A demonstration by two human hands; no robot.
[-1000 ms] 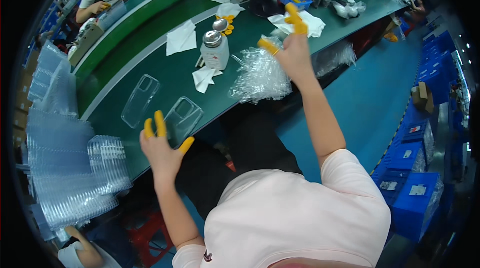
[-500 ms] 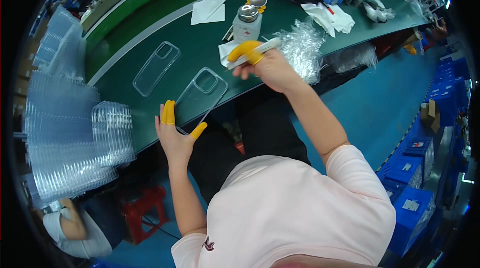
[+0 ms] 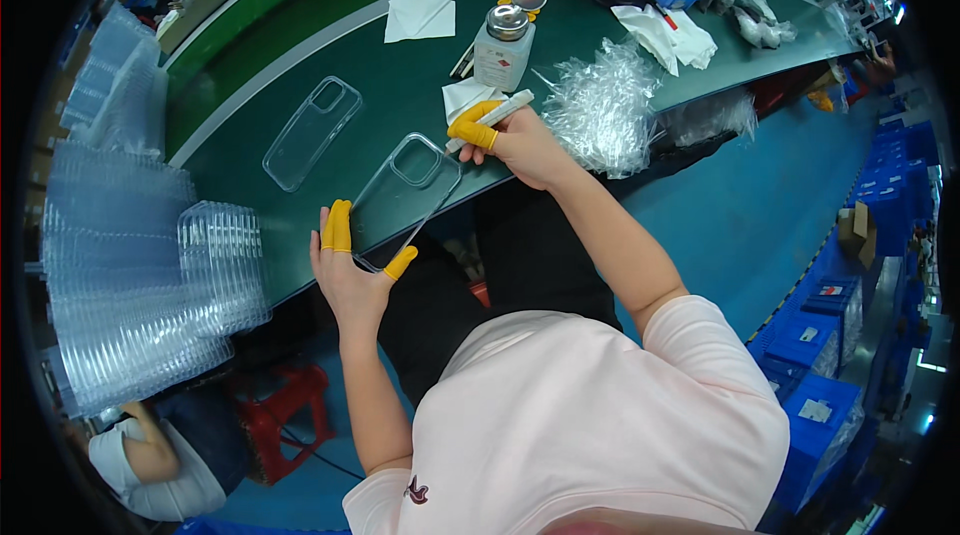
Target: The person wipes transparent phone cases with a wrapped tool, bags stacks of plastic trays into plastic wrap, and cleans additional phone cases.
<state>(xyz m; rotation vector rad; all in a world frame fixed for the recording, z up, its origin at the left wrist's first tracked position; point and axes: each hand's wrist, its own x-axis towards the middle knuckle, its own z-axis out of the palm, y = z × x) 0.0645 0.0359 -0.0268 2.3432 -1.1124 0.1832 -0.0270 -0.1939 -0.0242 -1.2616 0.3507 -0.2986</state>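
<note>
A clear phone case [image 3: 405, 190] lies at the near edge of the green table [image 3: 400, 85]. My left hand [image 3: 350, 265], with yellow finger cots, pinches its near end between fingers and thumb. A white pen-shaped tool [image 3: 495, 117] is gripped in my right hand [image 3: 515, 140], its tip close to the case's far corner by the camera cutout. A second clear phone case [image 3: 312, 132] rests further left on the table.
A small bottle with a metal cap [image 3: 503, 47], white wipes [image 3: 420, 10] and a heap of clear plastic bags [image 3: 605, 105] sit nearby. Stacks of clear trays [image 3: 130, 285] stand at left. Another person [image 3: 160, 460] is below left.
My right hand came back from the far right of the table with the white tool and now sits at the case. My left hand stays on the case's near end.
</note>
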